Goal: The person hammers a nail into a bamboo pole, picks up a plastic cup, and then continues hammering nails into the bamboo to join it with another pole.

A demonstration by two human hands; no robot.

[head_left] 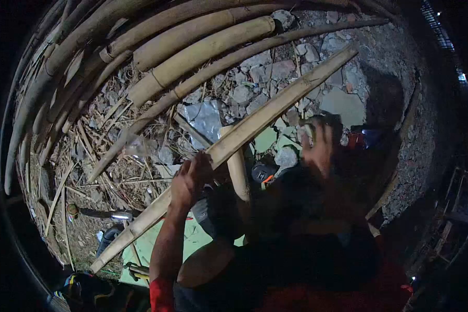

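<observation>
A long split bamboo length (275,107) runs diagonally across the view, its hollow side partly showing. My left hand (187,182) is closed around it below its middle. A shorter, rounder bamboo piece (237,171) lies beneath it, crossing at an angle. My right hand (320,148) is raised to the right of the split bamboo, apart from it, above the rubble. Its fingers look spread, though blurred and dimly lit. Near my right fingertips there is a dark shape that I cannot make out. My feet and knees are partly in shadow below.
Several bamboo poles (203,60) lie stacked at the upper left. Broken stones (243,94) and dry plant scraps cover the ground. A dark, blade-like tool (101,213) lies at left. Below are a pale green sheet (151,242) and a yellow-handled tool (139,274).
</observation>
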